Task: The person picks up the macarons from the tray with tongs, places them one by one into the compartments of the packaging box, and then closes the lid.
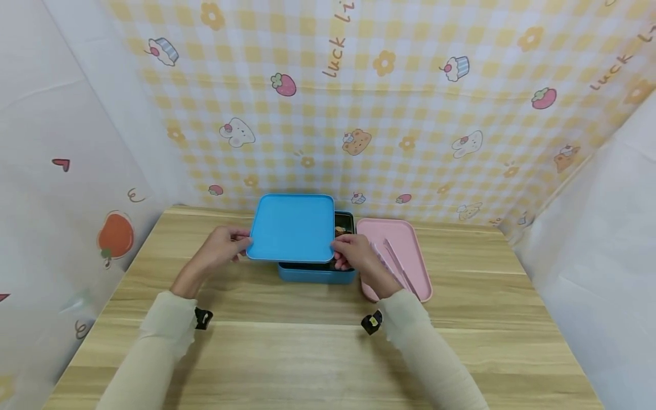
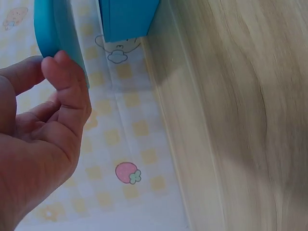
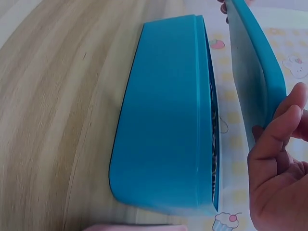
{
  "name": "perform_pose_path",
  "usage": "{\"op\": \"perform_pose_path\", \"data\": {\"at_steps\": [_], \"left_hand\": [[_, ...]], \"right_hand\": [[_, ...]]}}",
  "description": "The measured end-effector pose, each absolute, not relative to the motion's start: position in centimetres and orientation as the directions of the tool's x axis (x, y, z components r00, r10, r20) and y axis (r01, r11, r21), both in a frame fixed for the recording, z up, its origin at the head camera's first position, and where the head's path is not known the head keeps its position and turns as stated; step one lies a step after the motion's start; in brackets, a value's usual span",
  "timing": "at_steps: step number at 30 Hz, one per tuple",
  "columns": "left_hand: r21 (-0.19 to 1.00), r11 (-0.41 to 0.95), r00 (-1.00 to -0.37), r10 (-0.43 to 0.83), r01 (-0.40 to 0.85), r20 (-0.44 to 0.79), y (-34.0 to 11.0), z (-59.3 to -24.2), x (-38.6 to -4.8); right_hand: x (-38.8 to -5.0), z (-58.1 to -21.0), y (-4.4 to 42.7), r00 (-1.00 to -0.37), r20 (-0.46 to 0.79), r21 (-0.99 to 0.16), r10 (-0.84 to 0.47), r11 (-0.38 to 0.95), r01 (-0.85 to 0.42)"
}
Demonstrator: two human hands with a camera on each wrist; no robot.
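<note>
A flat blue lid [image 1: 293, 228] is held up level by both hands over a blue box [image 1: 316, 275], with a gap between the two in the right wrist view. My left hand [image 1: 223, 248] pinches the lid's left near corner between thumb and fingers. At the right near corner, my right hand [image 1: 355, 253] pinches the rim the same way. Part of the box's dark inside shows past the lid's right edge, with some brownish contents [image 1: 340, 230] too small to make out. The lid hides the rest of the inside.
A pink tray [image 1: 417, 267] lies just right of the box, partly under my right forearm. Long thin tools [image 1: 397, 259], seemingly tweezers, rest on it. Behind the wooden table [image 1: 287, 353] hangs a yellow checked cloth [image 1: 318, 114].
</note>
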State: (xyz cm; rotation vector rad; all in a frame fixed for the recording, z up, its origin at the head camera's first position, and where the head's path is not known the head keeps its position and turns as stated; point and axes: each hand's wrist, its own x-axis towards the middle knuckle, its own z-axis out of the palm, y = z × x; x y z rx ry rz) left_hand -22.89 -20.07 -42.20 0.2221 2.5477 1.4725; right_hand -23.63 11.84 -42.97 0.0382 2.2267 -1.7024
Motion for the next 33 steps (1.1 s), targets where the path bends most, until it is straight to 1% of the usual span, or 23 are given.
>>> {"op": "perform_pose_path", "data": {"at_steps": [6, 14, 19, 25, 33], "left_hand": [[0.867, 0.496, -0.964, 0.250, 0.046, -0.092, -19.2, -42.7, -23.3], [0.861, 0.508, -0.961, 0.251, 0.030, -0.114, -18.2, -42.7, -23.4], [0.881, 0.472, -0.955, 0.272, 0.027, -0.117, -17.7, -42.6, -23.3], [0.886, 0.461, -0.951, 0.296, 0.059, -0.090, -17.4, -42.5, -23.3], [0.877, 0.477, -0.956, 0.277, 0.054, -0.092, -17.3, -42.0, -23.4]], "right_hand": [[-23.8, -43.0, 12.7, -0.944, -0.288, -0.925, -0.162, 0.301, 0.231], [-23.8, -42.7, 13.6, -0.945, -0.286, -0.925, -0.160, 0.304, 0.228], [-23.9, -42.6, 14.3, -0.946, -0.284, -0.919, -0.154, 0.325, 0.223], [-23.9, -42.3, 15.0, -0.949, -0.269, -0.918, -0.168, 0.342, 0.200], [-23.8, -41.6, 15.4, -0.941, -0.271, -0.930, -0.203, 0.306, 0.202]]}}
